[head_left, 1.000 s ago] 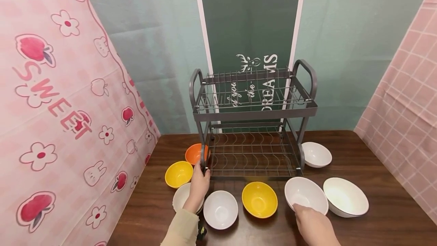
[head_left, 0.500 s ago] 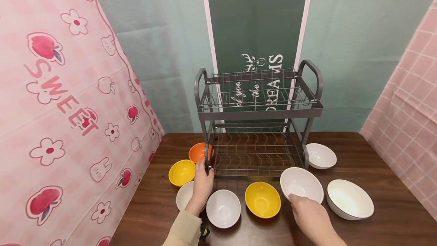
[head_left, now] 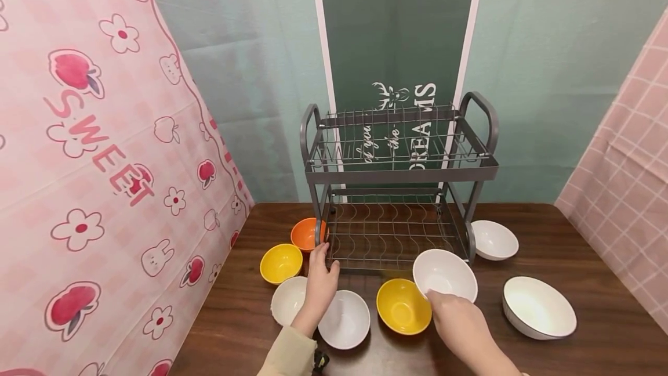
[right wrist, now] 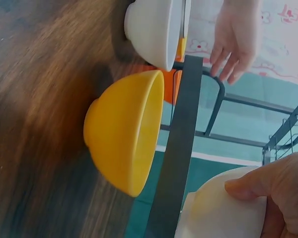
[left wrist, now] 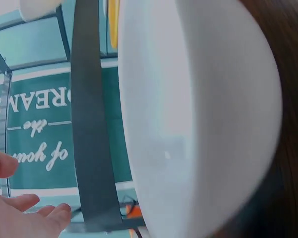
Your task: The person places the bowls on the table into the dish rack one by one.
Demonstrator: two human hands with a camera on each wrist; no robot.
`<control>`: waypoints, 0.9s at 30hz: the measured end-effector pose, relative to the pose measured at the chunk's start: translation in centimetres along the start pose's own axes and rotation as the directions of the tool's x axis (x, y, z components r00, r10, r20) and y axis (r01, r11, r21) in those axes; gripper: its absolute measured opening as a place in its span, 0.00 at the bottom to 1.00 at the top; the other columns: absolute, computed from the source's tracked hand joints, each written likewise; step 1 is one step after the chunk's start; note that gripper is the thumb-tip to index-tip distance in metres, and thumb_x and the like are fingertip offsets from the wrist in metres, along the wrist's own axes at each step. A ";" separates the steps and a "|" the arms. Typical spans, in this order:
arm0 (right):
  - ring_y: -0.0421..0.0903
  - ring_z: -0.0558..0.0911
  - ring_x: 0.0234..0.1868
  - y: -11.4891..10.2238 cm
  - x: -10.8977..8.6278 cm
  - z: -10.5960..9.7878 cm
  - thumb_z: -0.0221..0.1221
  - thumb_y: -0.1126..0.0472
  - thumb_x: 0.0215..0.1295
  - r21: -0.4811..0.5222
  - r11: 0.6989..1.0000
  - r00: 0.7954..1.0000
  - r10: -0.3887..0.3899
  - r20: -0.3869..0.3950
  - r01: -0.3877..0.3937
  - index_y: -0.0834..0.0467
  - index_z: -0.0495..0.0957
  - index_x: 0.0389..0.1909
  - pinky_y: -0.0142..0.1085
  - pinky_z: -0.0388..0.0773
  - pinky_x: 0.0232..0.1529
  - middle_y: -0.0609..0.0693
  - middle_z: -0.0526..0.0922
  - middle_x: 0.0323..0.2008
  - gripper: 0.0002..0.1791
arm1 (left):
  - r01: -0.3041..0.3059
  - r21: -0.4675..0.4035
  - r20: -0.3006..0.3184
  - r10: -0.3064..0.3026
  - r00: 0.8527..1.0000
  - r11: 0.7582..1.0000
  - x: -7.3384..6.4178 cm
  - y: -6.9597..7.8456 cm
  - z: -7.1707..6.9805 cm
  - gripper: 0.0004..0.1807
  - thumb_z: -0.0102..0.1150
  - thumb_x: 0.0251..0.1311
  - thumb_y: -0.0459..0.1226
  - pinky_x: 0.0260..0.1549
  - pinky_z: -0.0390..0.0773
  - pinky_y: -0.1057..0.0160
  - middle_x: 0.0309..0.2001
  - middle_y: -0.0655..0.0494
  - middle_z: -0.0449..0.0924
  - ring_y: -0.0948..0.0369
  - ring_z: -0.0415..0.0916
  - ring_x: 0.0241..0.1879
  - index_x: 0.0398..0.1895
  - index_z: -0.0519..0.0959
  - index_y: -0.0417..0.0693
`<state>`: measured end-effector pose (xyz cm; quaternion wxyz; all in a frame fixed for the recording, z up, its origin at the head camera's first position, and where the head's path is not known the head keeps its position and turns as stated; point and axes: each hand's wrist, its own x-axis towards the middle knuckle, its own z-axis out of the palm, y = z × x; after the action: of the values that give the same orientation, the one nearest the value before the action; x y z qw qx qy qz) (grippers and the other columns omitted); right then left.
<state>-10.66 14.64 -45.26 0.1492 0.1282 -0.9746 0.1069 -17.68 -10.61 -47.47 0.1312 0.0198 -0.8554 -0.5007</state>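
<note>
White bowl, bare inside uppermost, in the pinching right hand near a yellow bowl; left hand loosely spread.

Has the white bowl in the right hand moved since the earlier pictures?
Yes: against the dish rack, the held bowl moved left and up in the head view.

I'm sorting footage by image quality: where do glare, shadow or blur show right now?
Head: the dish rack reads clearly, with a pale sheen on the wooden table at the bottom; left wrist: bluish cast, pale glare inside the nearest white bowl; right wrist: dark shadow beside the yellow bowl, wood grain blurred lower left.
</note>
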 end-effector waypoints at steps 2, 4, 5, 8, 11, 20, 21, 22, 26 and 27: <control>0.46 0.79 0.20 -0.3 0.2 -0.1 0.62 0.67 0.50 -0.003 1.000 1.000 -0.013 0.004 0.013 0.56 0.81 0.31 0.40 0.72 0.19 0.49 0.82 0.21 0.07 | 0.006 -0.023 0.024 -0.006 1.000 1.000 -0.3 0.3 0.3 0.24 0.51 0.60 0.31 0.58 0.67 0.47 0.62 0.40 0.63 0.46 0.66 0.61 0.61 0.65 0.34; 0.46 0.78 0.19 -0.7 0.3 -0.1 0.63 0.67 0.48 -0.006 1.000 1.000 -0.029 -0.004 0.029 0.56 0.80 0.31 0.40 0.72 0.19 0.49 0.82 0.20 0.08 | 0.010 -0.047 0.046 -0.008 0.999 0.999 -0.6 0.6 0.6 0.23 0.51 0.61 0.31 0.57 0.68 0.47 0.61 0.40 0.64 0.45 0.67 0.59 0.60 0.66 0.35; 0.46 0.78 0.19 -0.9 0.4 -0.1 0.63 0.67 0.47 -0.007 0.999 0.999 -0.039 -0.014 0.039 0.55 0.80 0.31 0.39 0.71 0.19 0.48 0.81 0.20 0.09 | 0.013 -0.063 0.059 -0.010 0.998 0.998 -0.7 0.7 0.7 0.23 0.51 0.61 0.31 0.57 0.69 0.48 0.60 0.40 0.65 0.45 0.68 0.59 0.60 0.67 0.35; 0.45 0.76 0.18 -1.4 0.6 -0.1 0.65 0.68 0.44 -0.008 0.997 0.996 -0.074 -0.058 0.074 0.54 0.80 0.30 0.38 0.69 0.18 0.47 0.80 0.18 0.10 | 0.022 -0.100 0.103 -0.012 0.995 0.995 -1.1 1.0 1.2 0.22 0.50 0.61 0.32 0.54 0.71 0.48 0.57 0.39 0.67 0.45 0.70 0.56 0.59 0.67 0.34; 0.44 0.75 0.17 -2.1 0.7 0.0 0.65 0.68 0.42 -0.009 0.995 0.991 -0.103 -0.081 0.102 0.54 0.79 0.28 0.38 0.68 0.17 0.46 0.79 0.17 0.10 | 0.061 -0.145 0.161 -0.037 0.986 0.988 -1.5 1.2 1.6 0.21 0.50 0.63 0.34 0.53 0.73 0.51 0.56 0.39 0.70 0.47 0.72 0.55 0.58 0.68 0.35; 0.44 0.75 0.17 -3.7 0.8 0.3 0.66 0.67 0.41 -0.031 0.986 0.979 -0.169 -0.113 0.167 0.54 0.78 0.27 0.37 0.69 0.18 0.46 0.79 0.16 0.10 | 0.311 -0.481 0.414 -0.100 0.905 0.819 -2.9 2.4 2.8 0.23 0.44 0.67 0.39 0.54 0.73 0.52 0.55 0.33 0.72 0.44 0.73 0.55 0.56 0.67 0.28; 0.44 0.76 0.17 -3.9 0.8 0.4 0.67 0.67 0.41 -0.034 0.985 0.979 -0.173 -0.109 0.171 0.54 0.78 0.27 0.37 0.70 0.19 0.46 0.79 0.17 0.10 | 0.342 -0.509 0.439 -0.104 0.892 0.790 -3.1 2.6 3.0 0.23 0.43 0.68 0.40 0.54 0.73 0.52 0.55 0.33 0.73 0.45 0.74 0.54 0.56 0.67 0.27; 0.44 0.76 0.18 -4.0 0.8 0.4 0.67 0.66 0.41 -0.033 0.985 0.979 -0.175 -0.101 0.172 0.54 0.78 0.27 0.37 0.70 0.20 0.46 0.80 0.17 0.10 | 0.367 -0.528 0.458 -0.108 0.882 0.766 -3.2 2.7 3.1 0.24 0.42 0.68 0.40 0.53 0.74 0.52 0.54 0.33 0.73 0.47 0.76 0.53 0.57 0.67 0.27; 0.44 0.77 0.19 -4.4 0.8 0.6 0.67 0.66 0.42 -0.027 0.985 0.982 -0.172 -0.074 0.171 0.54 0.78 0.26 0.36 0.70 0.20 0.45 0.80 0.18 0.10 | 0.437 -0.567 0.488 -0.143 0.861 0.699 -3.6 3.1 3.6 0.24 0.43 0.68 0.42 0.48 0.78 0.58 0.48 0.38 0.79 0.60 0.81 0.41 0.54 0.69 0.28; 0.44 0.77 0.19 -4.4 0.8 0.6 0.66 0.66 0.42 -0.028 0.985 0.983 -0.173 -0.070 0.171 0.54 0.78 0.26 0.36 0.70 0.20 0.45 0.80 0.18 0.10 | 0.445 -0.576 0.490 -0.147 0.860 0.686 -3.6 3.1 3.7 0.23 0.44 0.67 0.42 0.46 0.79 0.60 0.46 0.39 0.80 0.63 0.80 0.39 0.53 0.70 0.28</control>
<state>-10.31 10.14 -44.84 0.1944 0.2062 -0.9550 0.0877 -14.76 -5.29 -47.26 -0.1354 0.0084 -0.6085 -0.7818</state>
